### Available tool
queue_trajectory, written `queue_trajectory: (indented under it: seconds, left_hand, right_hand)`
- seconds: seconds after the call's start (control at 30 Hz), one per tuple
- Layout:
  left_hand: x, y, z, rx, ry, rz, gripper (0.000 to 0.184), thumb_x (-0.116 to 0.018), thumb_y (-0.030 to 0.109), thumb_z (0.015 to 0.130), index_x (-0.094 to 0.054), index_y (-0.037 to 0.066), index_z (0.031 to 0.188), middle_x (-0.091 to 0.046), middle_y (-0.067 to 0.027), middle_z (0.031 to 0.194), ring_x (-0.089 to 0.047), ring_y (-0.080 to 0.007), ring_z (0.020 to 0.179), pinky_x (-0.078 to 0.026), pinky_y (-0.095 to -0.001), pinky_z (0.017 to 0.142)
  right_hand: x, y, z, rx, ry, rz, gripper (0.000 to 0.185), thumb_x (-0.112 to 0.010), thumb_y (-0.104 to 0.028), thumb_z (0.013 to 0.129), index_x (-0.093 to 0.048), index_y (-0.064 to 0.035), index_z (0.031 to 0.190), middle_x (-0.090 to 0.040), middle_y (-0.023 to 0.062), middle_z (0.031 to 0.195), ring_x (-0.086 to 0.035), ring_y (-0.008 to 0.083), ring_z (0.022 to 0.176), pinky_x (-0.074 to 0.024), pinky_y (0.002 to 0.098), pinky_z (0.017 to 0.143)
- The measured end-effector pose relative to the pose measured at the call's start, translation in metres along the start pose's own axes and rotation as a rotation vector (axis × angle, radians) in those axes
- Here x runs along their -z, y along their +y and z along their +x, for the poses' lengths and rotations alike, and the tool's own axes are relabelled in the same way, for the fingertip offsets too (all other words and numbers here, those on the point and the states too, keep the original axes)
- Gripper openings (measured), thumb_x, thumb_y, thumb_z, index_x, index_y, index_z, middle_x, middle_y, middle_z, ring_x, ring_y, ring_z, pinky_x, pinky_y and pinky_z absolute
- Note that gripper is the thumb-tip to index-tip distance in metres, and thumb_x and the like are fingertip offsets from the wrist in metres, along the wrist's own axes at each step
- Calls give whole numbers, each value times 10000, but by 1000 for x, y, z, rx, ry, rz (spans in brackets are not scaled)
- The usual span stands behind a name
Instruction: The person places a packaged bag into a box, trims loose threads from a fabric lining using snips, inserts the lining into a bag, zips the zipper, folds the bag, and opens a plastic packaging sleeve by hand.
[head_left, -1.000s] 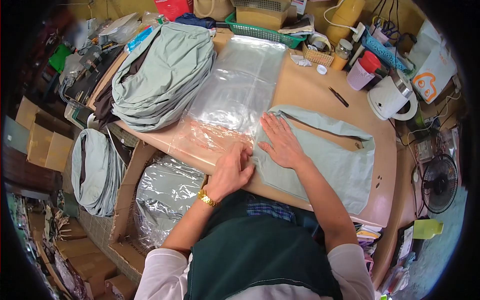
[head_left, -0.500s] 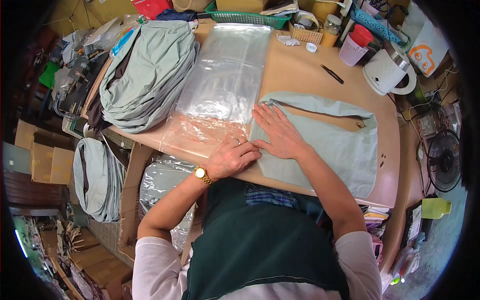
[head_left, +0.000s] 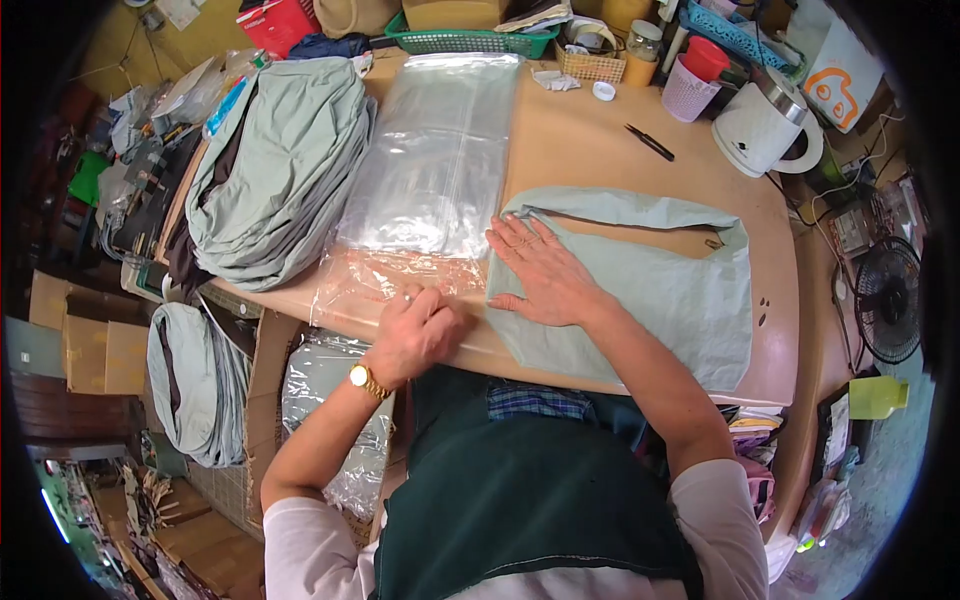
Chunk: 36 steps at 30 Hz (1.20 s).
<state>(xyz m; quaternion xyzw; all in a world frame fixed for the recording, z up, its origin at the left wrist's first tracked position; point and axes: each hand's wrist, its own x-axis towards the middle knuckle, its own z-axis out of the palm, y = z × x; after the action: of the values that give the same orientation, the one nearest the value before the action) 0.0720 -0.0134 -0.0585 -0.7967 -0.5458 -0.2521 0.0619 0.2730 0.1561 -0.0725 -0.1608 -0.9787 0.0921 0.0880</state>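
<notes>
A flat, pale grey-green fabric piece [head_left: 640,320] lies on the table, with a long opening near its far edge. My right hand [head_left: 543,277] rests on its left part, palm down and fingers spread. My left hand [head_left: 415,330] is curled at the near table edge, by the lower end of a clear plastic bag stack [head_left: 430,170]; whatever its fingers hold, if anything, is hidden. A gold watch [head_left: 368,380] is on the left wrist. Left of the bags is a thick pile of the same grey-green fabric [head_left: 290,170].
Black snips [head_left: 650,142] lie on the table [head_left: 580,140]. A white kettle [head_left: 765,125], a pink cup [head_left: 690,88] and a green basket [head_left: 470,42] stand at the back. Below left are an open carton [head_left: 265,390] and more folded fabric [head_left: 195,385]. A fan [head_left: 888,300] is at right.
My left hand has moved left, away from the fabric edge and my right hand, with its fingers still curled. My right hand stays flat on the fabric. The camera view has shifted.
</notes>
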Motion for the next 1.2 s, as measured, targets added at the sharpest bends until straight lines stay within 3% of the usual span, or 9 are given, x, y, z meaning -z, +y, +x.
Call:
queue_trajectory:
  seconds: [0.17, 0.23, 0.43, 0.53, 0.67, 0.83, 1.07, 1.13, 1.2]
  left_hand:
    - [-14, 75, 29, -202, -55, -240, 367, -654, 40, 779, -638, 56, 1146, -629, -120, 1155, -622, -317, 1086, -518, -440, 908]
    - [-22, 78, 23, -83, -205, -305, 390, -642, 65, 810, -612, 33, 1197, -603, -137, 1242, -573, -323, 1191, -457, -466, 1012]
    - [24, 86, 52, 472, -587, -463, 512, -606, 197, 901, -488, 4, 1360, -480, -202, 1413, -408, -359, 1368, -290, -490, 1150]
    - [-29, 90, 85, 168, -235, -55, 612, -559, 339, 944, -408, 13, 1439, -360, -216, 1519, -313, -377, 1428, -190, -581, 1160]
    - [-56, 53, 81, 319, -409, 54, 730, -510, 428, 954, -277, 43, 1528, -233, -194, 1598, -174, -382, 1489, -58, -649, 1153]
    - [-42, 51, 116, 182, -201, 89, 493, -710, 189, 778, -576, 54, 1233, -497, -153, 1313, -446, -361, 1244, -337, -510, 1007]
    - [-61, -14, 192, 111, -27, 148, 551, -777, 86, 694, -561, 129, 1199, -529, -115, 1246, -495, -337, 1153, -361, -490, 997]
    - [-72, -50, 208, -6, -175, 84, 484, -737, 59, 733, -584, 131, 1187, -561, -105, 1217, -509, -337, 1161, -399, -484, 972]
    - [-76, -77, 227, 336, -531, 50, 384, -687, 11, 766, -634, 118, 1130, -617, -123, 1098, -559, -340, 1078, -460, -452, 890]
  right_hand:
    - [-5, 8, -3, -24, 38, 65, 751, -507, -504, 966, -308, -28, 1511, -278, 166, 1583, -217, 297, 1484, -129, 438, 1227]
    - [6, 20, -13, 10, -65, 491, 702, -562, -456, 953, -370, -49, 1492, -333, 174, 1556, -238, 298, 1477, -135, 494, 1215]
    - [42, -7, -102, -365, -29, 39, 693, -558, -464, 943, -407, -30, 1462, -299, 191, 1568, -219, 323, 1481, -120, 605, 1175]
    - [2, -4, -100, -398, 24, 42, 738, -544, -494, 942, -357, -38, 1490, -249, 186, 1591, -187, 306, 1495, -112, 595, 1180]
    - [46, 5, -136, -564, -30, -113, 778, -536, -526, 931, -336, -32, 1498, -225, 193, 1598, -173, 289, 1502, -119, 612, 1170]
    - [39, 16, -169, -847, 121, -223, 784, -549, -543, 914, -359, -39, 1485, -241, 204, 1584, -187, 328, 1491, -112, 649, 1150]
    - [42, 6, -153, -619, 129, 16, 816, -576, -600, 879, -368, -107, 1495, -210, 198, 1592, -153, 362, 1490, -92, 628, 1166]
    - [38, 13, -156, -602, 112, 80, 814, -565, -619, 878, -370, -128, 1498, -203, 198, 1594, -146, 361, 1491, -85, 624, 1170]
    - [39, 12, -157, -595, 84, 96, 811, -547, -650, 874, -373, -167, 1501, -188, 193, 1601, -130, 362, 1494, -67, 619, 1174]
